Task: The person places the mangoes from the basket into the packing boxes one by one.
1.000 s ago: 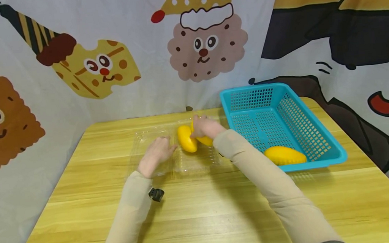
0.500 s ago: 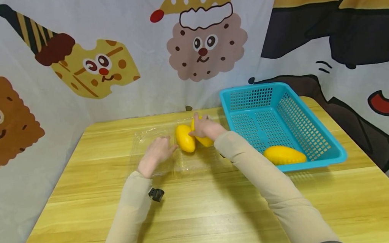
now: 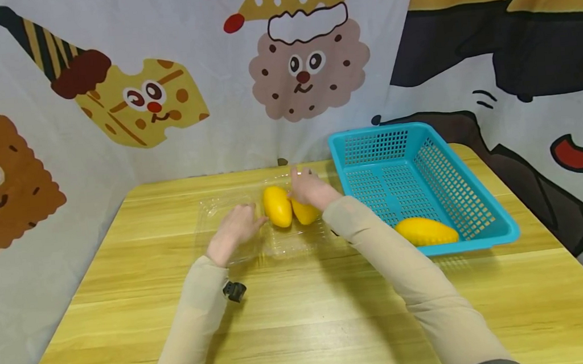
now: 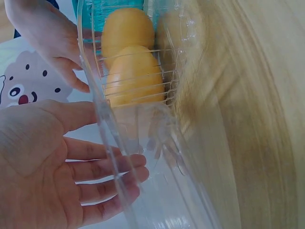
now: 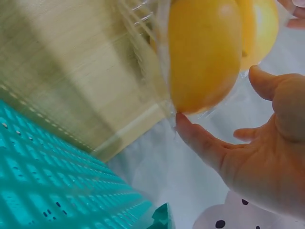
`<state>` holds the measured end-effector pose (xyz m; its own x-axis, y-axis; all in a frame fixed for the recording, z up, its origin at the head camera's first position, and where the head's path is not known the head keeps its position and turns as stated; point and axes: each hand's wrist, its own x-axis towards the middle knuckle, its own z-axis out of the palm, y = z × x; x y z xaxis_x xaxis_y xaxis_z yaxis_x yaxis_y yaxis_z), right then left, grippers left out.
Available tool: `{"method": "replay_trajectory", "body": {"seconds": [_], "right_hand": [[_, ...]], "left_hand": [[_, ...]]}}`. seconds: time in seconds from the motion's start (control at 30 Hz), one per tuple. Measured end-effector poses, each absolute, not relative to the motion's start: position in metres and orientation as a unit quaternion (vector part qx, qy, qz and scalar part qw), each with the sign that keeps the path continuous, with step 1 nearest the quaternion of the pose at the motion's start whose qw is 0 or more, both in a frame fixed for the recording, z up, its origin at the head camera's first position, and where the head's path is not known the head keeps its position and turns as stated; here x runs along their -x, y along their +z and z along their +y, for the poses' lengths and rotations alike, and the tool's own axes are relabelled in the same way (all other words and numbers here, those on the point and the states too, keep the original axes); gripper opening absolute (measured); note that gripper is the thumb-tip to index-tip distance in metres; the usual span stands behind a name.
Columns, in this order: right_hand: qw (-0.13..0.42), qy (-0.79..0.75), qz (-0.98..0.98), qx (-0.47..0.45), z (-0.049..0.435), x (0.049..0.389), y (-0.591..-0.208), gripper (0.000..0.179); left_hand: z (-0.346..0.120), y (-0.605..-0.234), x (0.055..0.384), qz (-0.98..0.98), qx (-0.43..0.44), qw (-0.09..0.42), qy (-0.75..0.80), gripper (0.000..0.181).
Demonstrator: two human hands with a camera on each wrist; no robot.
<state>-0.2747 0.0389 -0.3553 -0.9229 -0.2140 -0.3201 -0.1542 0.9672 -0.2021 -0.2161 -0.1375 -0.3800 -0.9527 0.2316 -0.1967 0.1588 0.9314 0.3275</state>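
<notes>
Two yellow mangoes lie side by side in an open clear plastic clamshell box (image 3: 296, 241), the left mango (image 3: 277, 207) fully seen and the right mango (image 3: 305, 212) partly hidden by a hand. My right hand (image 3: 310, 189) is over the right mango; in the right wrist view its fingers are spread, one fingertip right at the mango's end (image 5: 205, 57). Over the box's lid half, my left hand (image 3: 235, 226) has loosely extended fingers. Its fingers (image 4: 109, 167) overlap the clear lid (image 4: 167, 191) in the left wrist view, with the thumb near the lid's edge.
A blue perforated basket (image 3: 477, 184) stands to the right of the box, with another yellow mango (image 3: 426, 231) in its near part. The wooden table (image 3: 292, 319) ends at a cartoon-printed cloth (image 3: 206, 143) behind.
The right mango has come down lower in the box, beside the left one, as the right hand's fingers loosened from it. The left hand has stayed nearly still.
</notes>
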Motion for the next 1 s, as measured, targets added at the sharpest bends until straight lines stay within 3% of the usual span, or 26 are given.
{"method": "replay_trajectory", "body": {"seconds": [0.23, 0.57, 1.0], "right_hand": [[0.164, -0.078, 0.978, 0.104, 0.038, 0.271, -0.344, 0.071], [0.146, -0.116, 0.975, 0.121, 0.047, 0.270, -0.300, 0.065], [0.155, -0.097, 0.974, 0.133, 0.111, 0.265, -0.279, 0.071]], "left_hand": [[-0.138, -0.379, 0.216, 0.975, -0.106, 0.116, 0.156, 0.063], [-0.139, -0.379, 0.219, 0.974, -0.108, 0.121, 0.157, 0.061], [-0.139, -0.378, 0.216, 0.972, -0.108, 0.123, 0.172, 0.062]]}}
